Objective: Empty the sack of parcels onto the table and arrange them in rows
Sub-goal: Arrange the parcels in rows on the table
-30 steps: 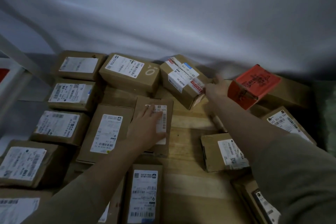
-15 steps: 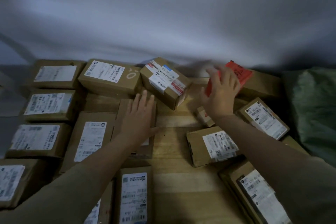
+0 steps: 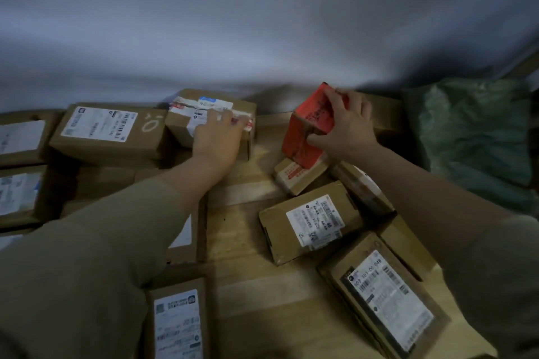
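Brown cardboard parcels with white labels cover a wooden table point(image 3: 248, 242). My right hand point(image 3: 347, 128) grips a red box point(image 3: 309, 125), tilted and lifted over a small brown parcel point(image 3: 297, 178). My left hand point(image 3: 217, 140) lies flat on a taped brown parcel point(image 3: 210, 114) at the back, next to a larger parcel with a white mark point(image 3: 110, 131). Loose parcels lie askew at the right: one in the middle point(image 3: 312, 221) and one near the front point(image 3: 385, 297). The green sack point(image 3: 472, 140) lies crumpled at the far right.
A pale wall rises right behind the table. Rows of labelled parcels fill the left side point(image 3: 20, 192), and another parcel point(image 3: 178, 326) lies at the front. Bare wood shows in the table's middle strip.
My left hand moved from the flat parcel in the middle up to the taped parcel at the back. My right hand closed around the red box and tilted it up.
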